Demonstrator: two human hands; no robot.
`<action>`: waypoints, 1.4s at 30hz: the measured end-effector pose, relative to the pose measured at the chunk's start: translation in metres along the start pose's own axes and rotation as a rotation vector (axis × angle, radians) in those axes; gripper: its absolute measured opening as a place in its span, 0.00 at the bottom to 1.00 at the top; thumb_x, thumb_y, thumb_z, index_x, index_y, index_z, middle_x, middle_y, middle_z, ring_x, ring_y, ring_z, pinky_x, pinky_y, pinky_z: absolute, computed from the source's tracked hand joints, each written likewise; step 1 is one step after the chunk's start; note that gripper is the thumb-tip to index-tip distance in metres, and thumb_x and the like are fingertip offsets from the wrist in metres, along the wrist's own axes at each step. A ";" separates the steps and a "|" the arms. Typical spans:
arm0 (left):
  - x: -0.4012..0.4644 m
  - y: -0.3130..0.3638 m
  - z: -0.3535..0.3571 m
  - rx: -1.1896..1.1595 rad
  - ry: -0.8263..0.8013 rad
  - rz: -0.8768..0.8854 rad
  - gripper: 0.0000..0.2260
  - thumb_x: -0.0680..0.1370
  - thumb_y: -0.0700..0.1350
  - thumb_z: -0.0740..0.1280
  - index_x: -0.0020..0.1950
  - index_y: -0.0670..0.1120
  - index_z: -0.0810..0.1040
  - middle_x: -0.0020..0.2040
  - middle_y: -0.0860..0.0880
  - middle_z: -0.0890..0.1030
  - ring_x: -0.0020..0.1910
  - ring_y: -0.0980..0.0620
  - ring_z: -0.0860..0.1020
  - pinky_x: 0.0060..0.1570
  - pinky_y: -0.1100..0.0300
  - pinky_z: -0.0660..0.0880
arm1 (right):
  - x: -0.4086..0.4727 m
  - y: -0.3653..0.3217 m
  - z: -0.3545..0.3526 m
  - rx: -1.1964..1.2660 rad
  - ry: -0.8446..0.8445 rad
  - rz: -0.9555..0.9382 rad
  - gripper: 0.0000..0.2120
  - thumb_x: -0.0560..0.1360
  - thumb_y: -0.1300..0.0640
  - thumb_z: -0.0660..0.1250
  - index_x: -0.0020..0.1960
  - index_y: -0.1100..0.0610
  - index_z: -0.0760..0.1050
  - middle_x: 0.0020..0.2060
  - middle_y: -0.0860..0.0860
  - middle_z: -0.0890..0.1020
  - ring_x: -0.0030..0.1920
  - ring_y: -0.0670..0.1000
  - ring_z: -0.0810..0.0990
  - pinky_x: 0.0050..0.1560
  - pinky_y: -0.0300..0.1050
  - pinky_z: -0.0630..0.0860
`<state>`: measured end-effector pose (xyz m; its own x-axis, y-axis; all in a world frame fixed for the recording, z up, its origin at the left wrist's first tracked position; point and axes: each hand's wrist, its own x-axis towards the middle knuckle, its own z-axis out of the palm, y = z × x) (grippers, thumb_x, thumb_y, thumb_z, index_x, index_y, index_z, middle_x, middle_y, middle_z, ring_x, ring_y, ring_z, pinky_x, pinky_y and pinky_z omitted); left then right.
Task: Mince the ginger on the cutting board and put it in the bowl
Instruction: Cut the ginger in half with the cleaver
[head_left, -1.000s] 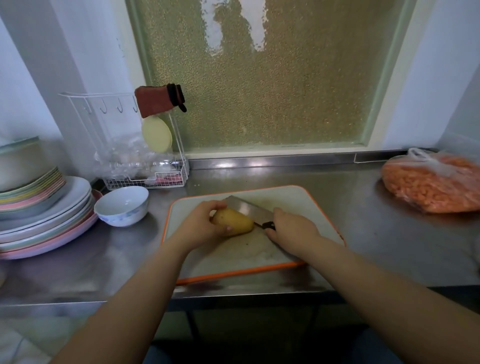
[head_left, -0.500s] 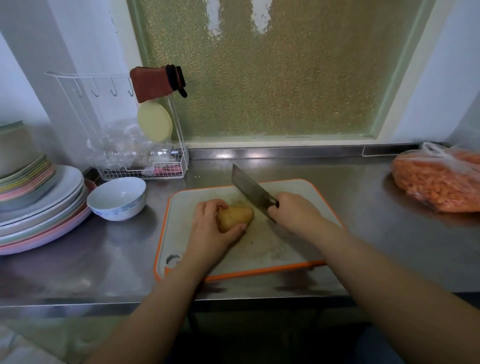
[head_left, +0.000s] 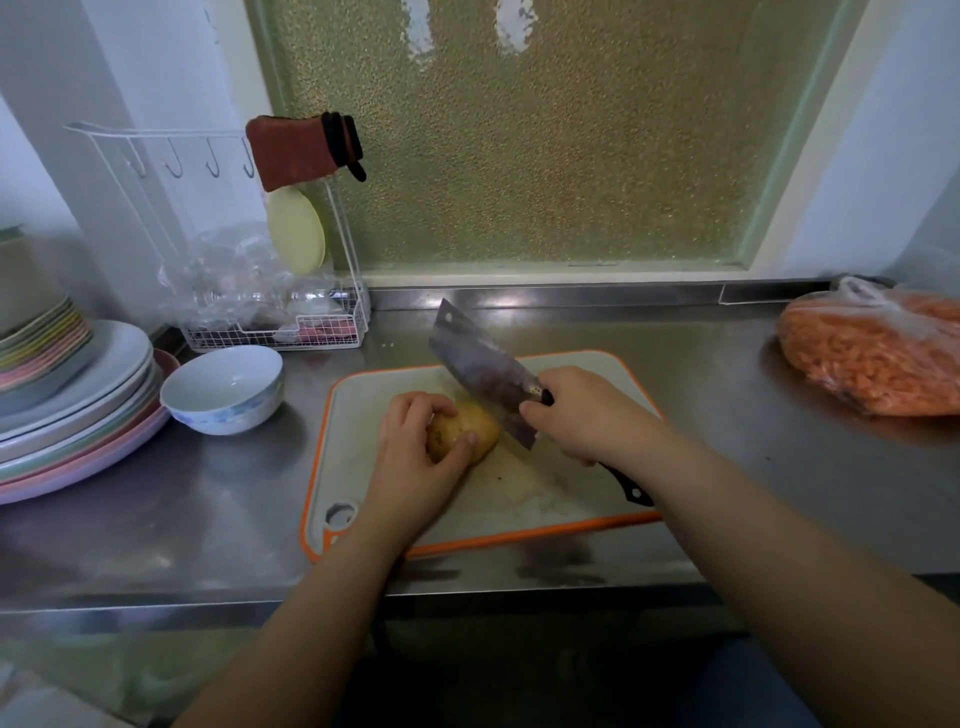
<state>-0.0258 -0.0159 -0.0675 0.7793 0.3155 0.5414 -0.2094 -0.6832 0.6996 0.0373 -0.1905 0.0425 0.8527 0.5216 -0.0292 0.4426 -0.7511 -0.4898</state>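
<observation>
ginger sits near the middle of the cutting board, a whole, uncut yellowish lump that looks more like a potato to me. my left hand is curled over its left end, fingers and thumb closed on it to pin it down. my right hand is wrapped tight round the cleaver where blade meets handle, the blade tilted up and away, its lower edge just at the lump's right side. i judge this is the very first cut, nothing minced yet. next i need to bring the edge down square on the right end, with my left fingertips tucked back, since my thumb lies close to the blade's path and the round lump could roll.

bowl waits empty to the left of the board, just beside a stack of plates; a wire rack stands behind it. a bag of orange bits lies well apart on the right. nothing blocks the way from board to bowl.
</observation>
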 end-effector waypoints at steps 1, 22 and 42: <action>0.000 0.000 0.000 -0.002 0.000 -0.003 0.13 0.70 0.58 0.66 0.51 0.57 0.71 0.52 0.64 0.67 0.52 0.56 0.70 0.50 0.55 0.74 | -0.001 -0.002 -0.001 -0.009 -0.009 -0.004 0.14 0.78 0.56 0.61 0.34 0.51 0.66 0.30 0.51 0.73 0.26 0.50 0.72 0.23 0.39 0.67; 0.002 -0.005 0.001 -0.020 -0.007 -0.047 0.13 0.70 0.54 0.68 0.52 0.55 0.71 0.52 0.62 0.67 0.50 0.60 0.69 0.47 0.63 0.69 | -0.009 -0.028 -0.008 -0.258 -0.154 0.033 0.11 0.79 0.59 0.58 0.37 0.57 0.67 0.30 0.52 0.69 0.27 0.50 0.67 0.25 0.41 0.61; 0.003 -0.007 0.000 -0.004 -0.025 -0.097 0.16 0.70 0.54 0.68 0.53 0.50 0.71 0.52 0.51 0.69 0.49 0.53 0.69 0.51 0.53 0.72 | 0.003 -0.056 0.011 -0.589 -0.263 -0.026 0.05 0.74 0.66 0.65 0.49 0.63 0.78 0.49 0.59 0.81 0.35 0.55 0.76 0.27 0.39 0.69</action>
<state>-0.0221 -0.0104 -0.0704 0.8103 0.3640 0.4592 -0.1340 -0.6477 0.7500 0.0119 -0.1425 0.0606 0.7761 0.5683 -0.2734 0.6044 -0.7940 0.0652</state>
